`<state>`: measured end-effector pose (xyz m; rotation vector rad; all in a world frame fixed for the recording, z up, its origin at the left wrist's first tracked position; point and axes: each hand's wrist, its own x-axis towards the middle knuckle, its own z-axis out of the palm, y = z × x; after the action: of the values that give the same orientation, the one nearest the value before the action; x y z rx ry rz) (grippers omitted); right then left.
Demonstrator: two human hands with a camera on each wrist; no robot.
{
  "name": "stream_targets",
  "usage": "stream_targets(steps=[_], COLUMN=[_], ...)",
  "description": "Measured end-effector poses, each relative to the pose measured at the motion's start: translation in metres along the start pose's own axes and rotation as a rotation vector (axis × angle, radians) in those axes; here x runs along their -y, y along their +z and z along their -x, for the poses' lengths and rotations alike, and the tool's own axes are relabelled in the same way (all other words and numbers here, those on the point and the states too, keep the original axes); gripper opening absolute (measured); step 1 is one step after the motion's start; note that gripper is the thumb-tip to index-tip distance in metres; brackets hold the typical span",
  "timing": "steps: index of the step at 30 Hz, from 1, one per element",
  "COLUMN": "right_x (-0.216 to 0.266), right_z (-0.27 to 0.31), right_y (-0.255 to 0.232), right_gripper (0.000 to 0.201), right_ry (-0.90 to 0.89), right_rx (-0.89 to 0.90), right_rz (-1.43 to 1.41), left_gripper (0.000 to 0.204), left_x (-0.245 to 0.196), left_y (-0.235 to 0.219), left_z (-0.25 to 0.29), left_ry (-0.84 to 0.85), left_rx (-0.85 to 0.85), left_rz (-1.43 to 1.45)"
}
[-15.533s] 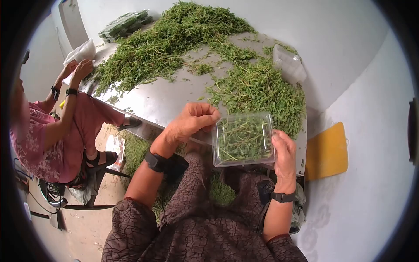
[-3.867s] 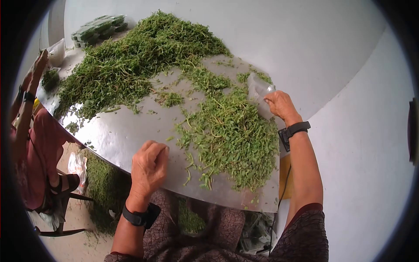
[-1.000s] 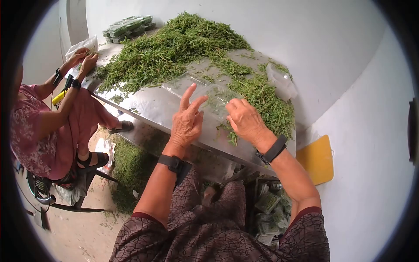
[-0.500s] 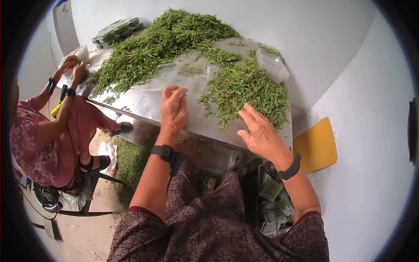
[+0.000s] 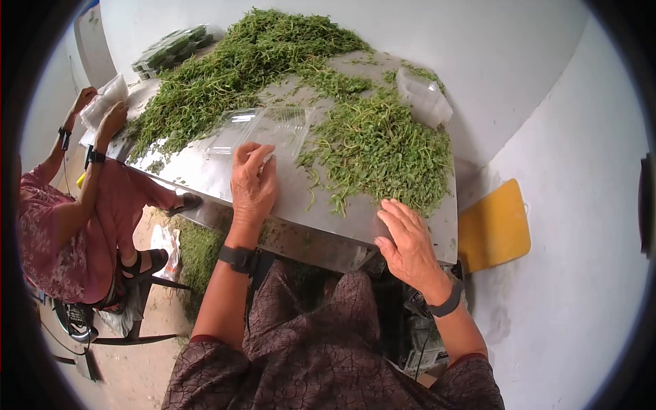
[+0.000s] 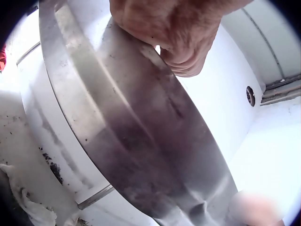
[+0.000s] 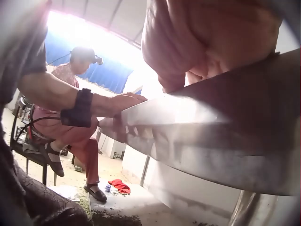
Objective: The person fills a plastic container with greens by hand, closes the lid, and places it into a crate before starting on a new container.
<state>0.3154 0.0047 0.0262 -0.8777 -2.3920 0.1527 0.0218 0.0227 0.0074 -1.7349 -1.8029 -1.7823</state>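
nearest, the right hand [image 5: 411,251] has its fingers extended and relaxed at the near edge of a mound of loose green leafy stems [image 5: 386,147], which lies just beyond its fingertips. the left hand [image 5: 253,188] has bent fingers at the near side of a clear, rectangular plastic hinged box [image 5: 285,126]; whether they pinch it or merely rest by it, one cannot tell. the box lies open on the grey metal table [image 5: 294,188], its long axis running roughly left to right, left of the mound and nearer the left hand. farther off sit a larger green heap [image 5: 273,55] and stacked filled clear packs [image 5: 171,51]. no brand, label or writing is readable.
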Motion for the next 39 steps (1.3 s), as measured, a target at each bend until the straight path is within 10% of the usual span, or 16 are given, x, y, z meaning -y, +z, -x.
stream_targets(steps=[15, 27, 39], right_x=[-0.005, 0.008, 0.012], right_z=[0.003, -0.011, -0.02], right_y=[-0.007, -0.011, -0.006], right_gripper=[0.024, 0.019, 0.024], right_ry=[0.293, 0.486, 0.512], right_rx=[-0.118, -0.021, 0.023], right_rz=[-0.29, -0.174, -0.081], left_gripper=[0.058, 0.061, 0.039], left_x=[-0.008, 0.028, 0.031], left_y=[-0.021, -0.05, -0.057], left_z=[-0.005, -0.031, -0.039], left_ry=[-0.123, 0.024, -0.197], left_rx=[0.236, 0.467, 0.685], left_rz=[0.011, -0.104, 0.177])
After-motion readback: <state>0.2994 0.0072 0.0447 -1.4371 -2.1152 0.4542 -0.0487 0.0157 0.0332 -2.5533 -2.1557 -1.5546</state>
